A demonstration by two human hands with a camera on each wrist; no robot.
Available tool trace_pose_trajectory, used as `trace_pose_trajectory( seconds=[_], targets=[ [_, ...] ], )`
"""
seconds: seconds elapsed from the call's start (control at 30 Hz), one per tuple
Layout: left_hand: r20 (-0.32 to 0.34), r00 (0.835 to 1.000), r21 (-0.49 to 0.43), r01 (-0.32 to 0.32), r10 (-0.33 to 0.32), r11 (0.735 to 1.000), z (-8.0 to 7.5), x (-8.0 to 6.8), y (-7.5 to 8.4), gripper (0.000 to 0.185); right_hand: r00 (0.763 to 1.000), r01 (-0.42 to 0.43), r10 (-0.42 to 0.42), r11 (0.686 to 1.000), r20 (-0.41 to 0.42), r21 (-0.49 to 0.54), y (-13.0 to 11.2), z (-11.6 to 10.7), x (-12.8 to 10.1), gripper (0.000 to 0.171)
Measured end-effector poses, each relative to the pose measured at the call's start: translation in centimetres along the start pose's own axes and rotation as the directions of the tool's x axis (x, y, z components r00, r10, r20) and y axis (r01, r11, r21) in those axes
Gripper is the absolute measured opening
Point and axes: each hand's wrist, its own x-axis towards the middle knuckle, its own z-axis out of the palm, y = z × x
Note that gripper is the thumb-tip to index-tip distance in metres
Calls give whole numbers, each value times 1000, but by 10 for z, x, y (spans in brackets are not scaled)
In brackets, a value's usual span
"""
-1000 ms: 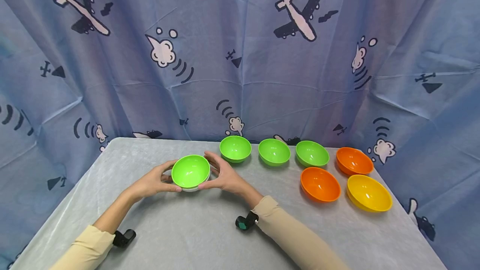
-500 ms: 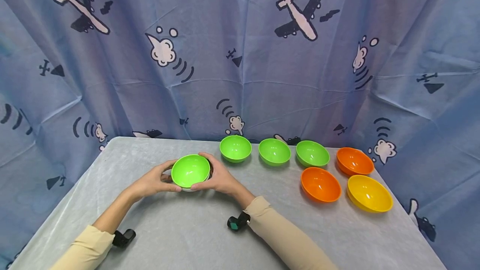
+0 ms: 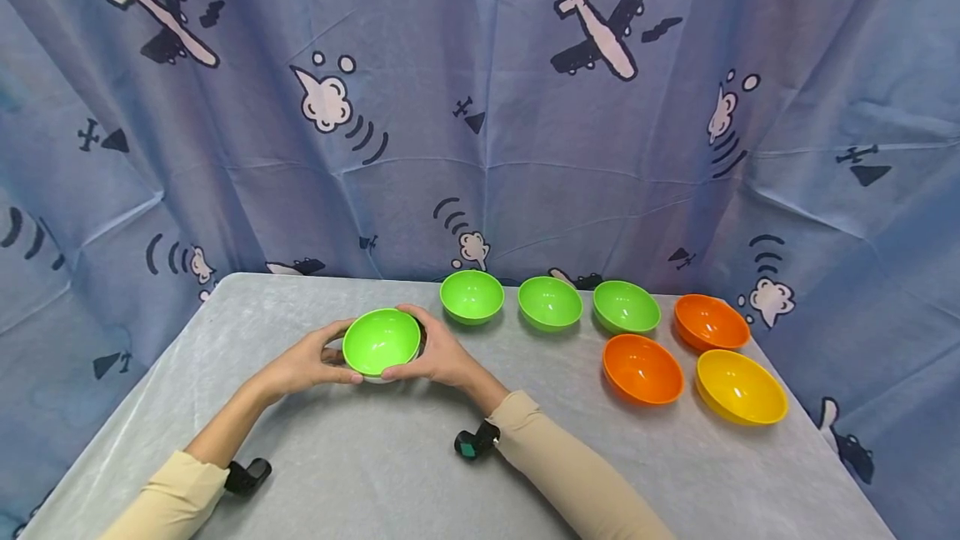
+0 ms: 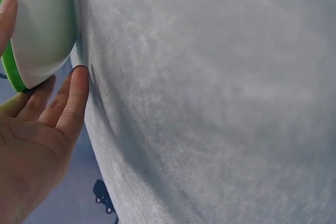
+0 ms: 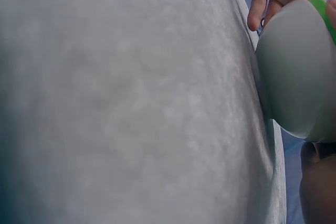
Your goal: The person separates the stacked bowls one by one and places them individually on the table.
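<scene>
A green bowl (image 3: 381, 342) sits nested in a white bowl (image 4: 44, 24) at the left of the table, both upright. The white bowl's foot appears to rest on the cloth. My left hand (image 3: 303, 367) grips the pair from the left, thumb at the near side, fingers behind. Opposite it, my right hand (image 3: 444, 354) holds the pair with thumb in front and fingers round the far side. In the right wrist view the white bowl (image 5: 296, 72) fills the right edge, and the green rim shows only as a strip. The far fingertips are partly hidden behind the bowls.
Three green bowls (image 3: 550, 304) line the table's back edge. Right of them stand two orange bowls (image 3: 642, 370) and a yellow bowl (image 3: 740, 387). Grey cloth covers the table (image 3: 360, 465). A blue curtain (image 3: 420, 107) with airplane prints hangs behind.
My right hand has moved slightly left and closed in around the nested bowls, its thumb shifting further along their front. The left hand and the bowls have stayed nearly still.
</scene>
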Motion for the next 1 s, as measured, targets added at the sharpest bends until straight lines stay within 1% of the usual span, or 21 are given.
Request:
trace_pose_trajectory(
  seconds=[0.47,0.57,0.67,0.73,0.8,0.9,1.0],
  targets=[
    [-10,1000,-15,-13,13,1000,0,0,-3,90,999,34,-34,999,-7,-2,2,0,2,97],
    [-17,1000,-13,-17,17,1000,0,0,-5,90,999,50,-51,999,-5,-4,-4,1,-1,95],
    [-20,1000,-14,-19,18,1000,0,0,-6,91,998,57,-57,998,9,14,-19,-1,-5,93],
    [-21,1000,-17,-18,18,1000,0,0,-6,91,998,60,-60,998,13,26,-22,-1,-6,93],
    [-21,1000,-19,-17,16,1000,-1,0,-7,91,998,64,-65,998,12,26,-21,-1,-5,93],
    [-21,1000,-28,-16,15,999,-1,1,-7,92,997,73,-73,997,-2,17,-6,2,-1,95],
    [-18,1000,-37,-16,15,999,-1,1,-8,92,998,69,-69,997,-13,15,1,2,0,95]
  ],
)
